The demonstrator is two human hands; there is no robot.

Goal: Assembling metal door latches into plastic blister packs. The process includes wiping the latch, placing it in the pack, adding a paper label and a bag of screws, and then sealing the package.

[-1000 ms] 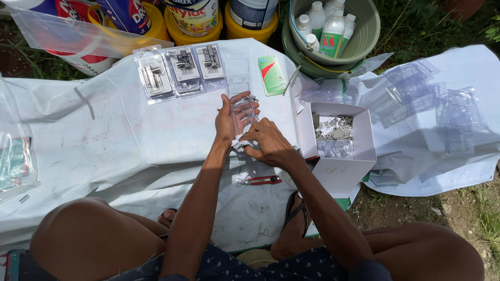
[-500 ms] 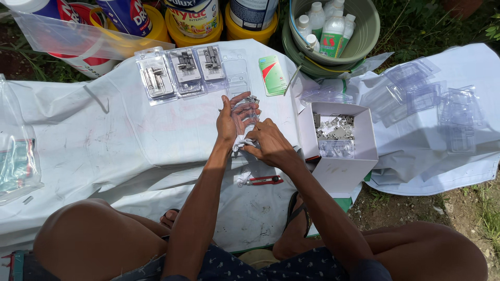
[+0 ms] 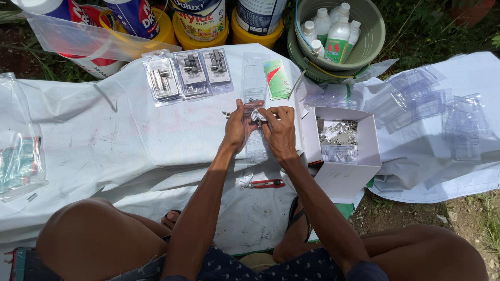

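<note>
My left hand (image 3: 238, 126) and my right hand (image 3: 278, 129) meet over a white sheet (image 3: 104, 140), both gripping a clear plastic blister pack (image 3: 255, 148) with small metal parts pinched between the fingers. A second clear blister shell (image 3: 253, 78) lies just beyond the hands. To the right stands an open white cardboard box (image 3: 344, 156) holding several small metal hardware pieces (image 3: 338, 132). Three filled blister packs (image 3: 190, 75) of metal hardware lie in a row at the upper left of the hands.
A red-handled tool (image 3: 266, 183) lies near my knees. A green and white card (image 3: 277, 79) sits by the shell. Paint buckets (image 3: 200, 23) and a green basin of white bottles (image 3: 338, 31) line the far edge. Empty clear blister shells (image 3: 422, 99) lie right; a plastic bag (image 3: 21, 161) left.
Both hands stayed together over the blister pack, with only small finger movements; the pack shifted slightly between them.
</note>
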